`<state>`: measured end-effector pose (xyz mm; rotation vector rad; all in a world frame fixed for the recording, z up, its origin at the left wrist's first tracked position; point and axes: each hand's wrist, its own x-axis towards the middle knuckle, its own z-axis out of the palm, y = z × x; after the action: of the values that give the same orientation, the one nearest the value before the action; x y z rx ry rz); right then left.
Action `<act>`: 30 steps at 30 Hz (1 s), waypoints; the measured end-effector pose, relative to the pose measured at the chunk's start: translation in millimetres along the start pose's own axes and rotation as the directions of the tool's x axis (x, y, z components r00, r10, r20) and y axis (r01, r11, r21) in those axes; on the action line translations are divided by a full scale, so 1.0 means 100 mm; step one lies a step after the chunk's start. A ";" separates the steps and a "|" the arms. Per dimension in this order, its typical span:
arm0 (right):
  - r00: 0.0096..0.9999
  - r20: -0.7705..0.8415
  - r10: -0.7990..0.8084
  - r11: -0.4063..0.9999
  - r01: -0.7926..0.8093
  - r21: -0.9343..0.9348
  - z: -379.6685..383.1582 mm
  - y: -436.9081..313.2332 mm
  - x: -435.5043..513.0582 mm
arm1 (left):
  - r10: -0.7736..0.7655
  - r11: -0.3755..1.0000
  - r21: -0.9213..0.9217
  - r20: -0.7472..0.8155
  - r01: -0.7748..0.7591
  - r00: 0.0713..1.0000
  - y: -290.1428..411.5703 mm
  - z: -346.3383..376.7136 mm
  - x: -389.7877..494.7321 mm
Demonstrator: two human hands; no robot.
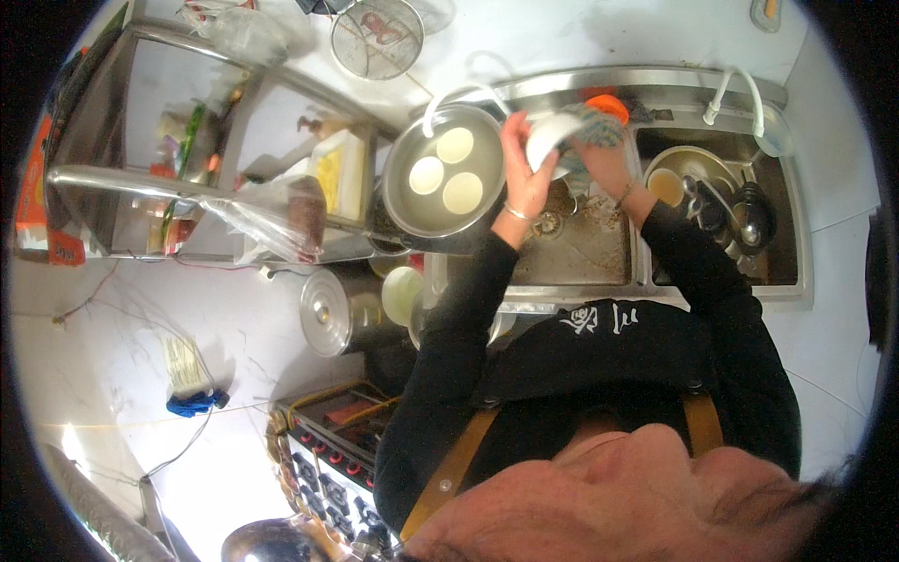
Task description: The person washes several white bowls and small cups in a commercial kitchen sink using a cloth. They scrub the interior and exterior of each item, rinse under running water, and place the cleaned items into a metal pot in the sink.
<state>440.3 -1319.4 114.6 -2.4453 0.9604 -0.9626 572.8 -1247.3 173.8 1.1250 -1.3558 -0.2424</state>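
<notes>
My left hand (525,174) grips a white bowl (550,139), held tilted above the left basin (590,242) of a stainless-steel sink. In my right hand (605,167) is a blue-green mottled cloth (595,128), pressed against the bowl; blur hides its exact edges. Just behind the cloth sits an orange round object (608,109), partly covered. To the left of my left hand stands a large metal pot (393,204) of cloudy liquid. Three pale round dishes (455,145) lie in it, and a white hose-like spout (430,116) bends over its rim.
Ladles (748,228) and bowls fill the right basin (790,260), below a second white spout (758,98). A mesh strainer (378,38) hangs on the wall. Left stand a metal rack (133,175) and lidded pot (326,312); a stove (337,449) is lower left.
</notes>
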 end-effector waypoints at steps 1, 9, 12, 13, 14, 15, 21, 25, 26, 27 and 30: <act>0.998 -0.064 -0.026 0.999 0.024 -0.033 -0.03 0.06 0.02 | 0.000 0.995 0.103 0.094 -0.010 0.996 0.02 -0.07 0.01; 0.970 0.027 0.242 0.549 -0.159 0.820 0.45 -0.09 -0.20 | 0.117 0.993 0.036 -0.174 -0.113 0.978 0.06 0.09 -0.15; 0.999 -0.006 0.036 0.690 -0.021 0.724 0.33 -0.09 -0.30 | 0.069 0.996 -0.043 -0.210 -0.080 0.975 0.12 0.10 -0.22; 0.996 0.025 -0.088 0.858 0.063 0.509 0.24 -0.07 -0.31 | 0.104 0.992 -0.049 -0.196 -0.116 0.975 0.14 0.07 -0.23; 0.993 0.038 -0.115 0.943 0.097 0.319 0.16 -0.03 -0.27 | 0.035 0.999 -0.014 -0.127 -0.037 0.991 0.17 0.02 -0.22; 0.992 0.060 -0.114 0.989 0.107 0.104 0.07 0.04 -0.18 | 0.000 0.999 0.032 -0.042 0.002 0.999 0.20 -0.06 -0.21; 0.971 -0.120 0.206 0.664 -0.048 0.746 0.07 -0.01 -0.06 | -0.003 0.970 0.241 0.093 -0.020 0.996 0.20 -0.15 -0.10; 0.957 0.012 0.290 0.484 -0.158 0.861 0.31 -0.24 -0.20 | -0.023 1.000 -0.021 -0.122 0.021 0.992 0.11 0.00 -0.17; 0.970 -0.014 0.241 0.443 -0.097 0.891 0.30 -0.25 -0.25 | -0.009 0.999 -0.036 -0.163 0.003 0.987 0.11 0.03 -0.19; 0.968 0.016 0.250 0.356 -0.107 0.928 0.31 -0.26 -0.26 | -0.005 0.999 -0.053 -0.224 -0.007 0.975 0.11 0.04 -0.20; 0.999 0.029 -0.033 0.931 0.021 0.365 0.14 -0.13 -0.22 | 0.129 0.991 -0.011 -0.221 -0.134 0.967 0.16 0.01 -0.21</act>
<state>444.7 -1294.0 101.0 -2.1581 0.6661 -1.0031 559.0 -1224.9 171.7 1.0044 -1.2202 -0.0364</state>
